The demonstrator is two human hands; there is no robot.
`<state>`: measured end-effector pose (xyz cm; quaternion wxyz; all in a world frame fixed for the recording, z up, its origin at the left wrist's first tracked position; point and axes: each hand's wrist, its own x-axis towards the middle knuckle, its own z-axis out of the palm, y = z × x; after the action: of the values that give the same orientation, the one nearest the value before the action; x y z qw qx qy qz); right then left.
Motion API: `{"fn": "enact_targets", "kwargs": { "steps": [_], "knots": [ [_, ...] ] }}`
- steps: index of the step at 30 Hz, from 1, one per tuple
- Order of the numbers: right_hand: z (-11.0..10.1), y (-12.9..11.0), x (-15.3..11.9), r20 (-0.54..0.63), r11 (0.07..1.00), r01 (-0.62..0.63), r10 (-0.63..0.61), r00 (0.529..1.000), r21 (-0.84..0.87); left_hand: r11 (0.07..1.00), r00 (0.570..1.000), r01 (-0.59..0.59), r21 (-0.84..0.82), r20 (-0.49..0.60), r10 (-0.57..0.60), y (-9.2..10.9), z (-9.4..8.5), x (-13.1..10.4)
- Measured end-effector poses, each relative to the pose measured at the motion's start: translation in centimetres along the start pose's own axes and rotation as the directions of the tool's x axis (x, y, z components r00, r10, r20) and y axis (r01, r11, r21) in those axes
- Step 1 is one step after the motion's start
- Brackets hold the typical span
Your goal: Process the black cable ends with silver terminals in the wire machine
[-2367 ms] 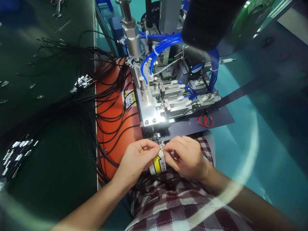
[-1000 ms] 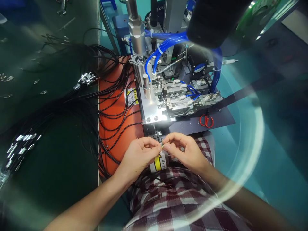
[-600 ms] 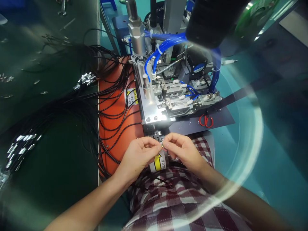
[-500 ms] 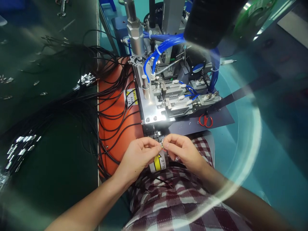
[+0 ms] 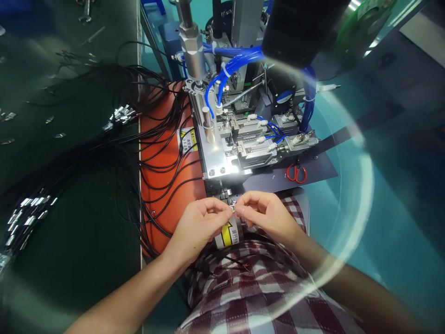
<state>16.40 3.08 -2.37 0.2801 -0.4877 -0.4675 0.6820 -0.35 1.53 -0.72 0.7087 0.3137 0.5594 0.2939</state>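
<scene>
My left hand (image 5: 199,227) and my right hand (image 5: 267,215) meet fingertip to fingertip just below the front edge of a small pneumatic machine (image 5: 239,144). Between the thumbs and forefingers sits a tiny metal terminal (image 5: 233,210), pinched from both sides. A thin black wire (image 5: 229,260) trails from it over my checked shirt. Below my fingers a white cylinder with a yellow arrow label (image 5: 227,234) stands against the machine's base.
Many black wires (image 5: 163,153) drape over the orange machine cover (image 5: 170,185) onto the dark green bench (image 5: 69,232), their shiny metal ends (image 5: 29,208) bunched at left. Red-handled scissors (image 5: 296,173) lie on the dark base plate. Blue air hoses (image 5: 239,62) loop above.
My hands stay pinched together on the small terminal, shifting only slightly; the view has drifted a little.
</scene>
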Motion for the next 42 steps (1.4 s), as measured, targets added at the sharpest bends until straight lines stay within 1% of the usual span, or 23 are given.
{"fn": "enact_targets", "kwargs": {
  "steps": [3, 5, 8, 10, 11, 12, 15, 16, 17, 18, 20, 22, 23, 24, 25, 27, 28, 29, 30, 32, 34, 37, 42],
  "knots": [
    [0.2, 0.1, 0.1, -0.007, 1.000, 0.025, -0.025, 1.000, -0.019, 1.000, 0.999, -0.030, 0.003, 0.014, 0.030, -0.2, 0.0, 0.1],
    [0.2, 0.3, 0.1, 0.019, 1.000, 0.016, -0.017, 1.000, 0.021, 0.998, 0.997, -0.064, 0.000, 0.034, 0.064, -0.4, 0.0, 0.0],
    [0.2, 0.6, 0.1, 0.095, 0.992, -0.017, 0.004, 0.996, 0.129, 0.986, 0.987, -0.159, 0.057, 0.034, 0.158, -0.6, -0.1, -0.2],
    [0.2, 0.6, 0.0, 0.106, 0.988, -0.015, -0.002, 0.994, 0.154, 0.968, 0.974, -0.225, 0.110, 0.017, 0.224, -0.5, -0.2, -0.2],
    [0.3, 0.6, 0.0, 0.090, 0.989, -0.004, -0.009, 0.996, 0.148, 0.968, 0.974, -0.226, 0.112, 0.022, 0.225, -0.4, -0.2, -0.2],
    [0.4, 0.5, 0.0, 0.070, 0.991, 0.006, -0.016, 0.997, 0.135, 0.976, 0.980, -0.198, 0.094, 0.040, 0.195, -0.3, -0.4, -0.2],
    [0.5, 0.3, 0.0, 0.042, 0.994, 0.023, -0.028, 0.999, 0.111, 0.999, 0.990, -0.024, 0.032, 0.137, 0.019, 0.5, -0.7, 0.1],
    [0.5, 0.3, 0.1, 0.046, 0.993, 0.025, -0.030, 0.999, 0.111, 0.999, 0.989, 0.000, 0.045, 0.147, -0.007, 0.7, -0.8, 0.1],
    [0.4, 0.3, 0.2, 0.050, 0.994, 0.026, -0.032, 0.998, 0.110, 0.997, 0.991, -0.013, 0.078, 0.131, 0.002, 0.9, -0.8, 0.2],
    [0.3, 0.3, 0.4, 0.046, 0.994, 0.032, -0.037, 0.998, 0.106, 0.991, 0.994, -0.052, 0.123, 0.099, 0.040, 1.0, -0.8, 0.2],
    [0.0, 0.4, 0.9, 0.016, 0.995, 0.049, -0.051, 0.999, 0.088, 0.958, 0.989, -0.148, 0.245, 0.017, 0.149, 1.0, -0.9, 0.2],
    [-0.3, 0.6, 1.5, -0.015, 0.996, 0.063, -0.062, 0.998, 0.060, 0.887, 0.964, -0.228, 0.402, -0.035, 0.264, 0.6, -0.9, 0.3],
    [-0.5, 0.8, 1.8, -0.026, 0.997, 0.069, -0.067, 0.997, 0.046, 0.826, 0.941, -0.270, 0.495, -0.044, 0.334, 0.3, -1.0, 0.4],
    [-0.6, 0.9, 2.2, -0.033, 0.997, 0.073, -0.072, 0.997, 0.035, 0.741, 0.908, -0.319, 0.590, -0.035, 0.418, 0.1, -1.1, 0.6],
    [-0.7, 1.1, 2.6, -0.038, 0.997, 0.077, -0.076, 0.996, 0.027, 0.636, 0.861, -0.374, 0.674, -0.003, 0.509, -0.1, -1.2, 0.8],
    [-0.9, 1.4, 3.2, -0.048, 0.996, 0.084, -0.083, 0.995, 0.027, 0.409, 0.741, -0.479, 0.777, 0.107, 0.664, -0.5, -1.6, 1.4],
    [-1.0, 1.6, 3.5, -0.050, 0.996, 0.086, -0.084, 0.995, 0.034, 0.312, 0.687, -0.519, 0.795, 0.171, 0.706, -0.6, -1.8, 1.7],
    [-1.0, 1.7, 3.7, -0.050, 0.995, 0.087, -0.085, 0.995, 0.043, 0.234, 0.647, -0.550, 0.802, 0.232, 0.726, -0.8, -2.1, 2.0],
    [-1.0, 1.9, 3.9, -0.047, 0.995, 0.086, -0.084, 0.995, 0.049, 0.171, 0.621, -0.569, 0.804, 0.284, 0.731, -0.9, -2.4, 2.2],
    [-0.9, 2.1, 4.2, -0.036, 0.996, 0.078, -0.076, 0.996, 0.051, 0.077, 0.597, -0.576, 0.814, 0.354, 0.720, -1.1, -3.0, 2.6],
    [-0.8, 2.2, 4.3, -0.031, 0.997, 0.067, -0.065, 0.997, 0.045, 0.018, 0.588, -0.572, 0.820, 0.395, 0.706, -1.3, -3.4, 2.8],
    [-0.7, 2.3, 4.5, -0.041, 0.997, 0.058, -0.056, 0.998, 0.042, -0.026, 0.582, -0.563, 0.826, 0.418, 0.697, -1.4, -3.7, 2.8],
    [-0.7, 2.3, 4.5, -0.041, 0.998, 0.047, -0.046, 0.998, 0.032, -0.056, 0.600, -0.536, 0.842, 0.427, 0.677, -1.4, -3.5, 2.8]
  ]
}}
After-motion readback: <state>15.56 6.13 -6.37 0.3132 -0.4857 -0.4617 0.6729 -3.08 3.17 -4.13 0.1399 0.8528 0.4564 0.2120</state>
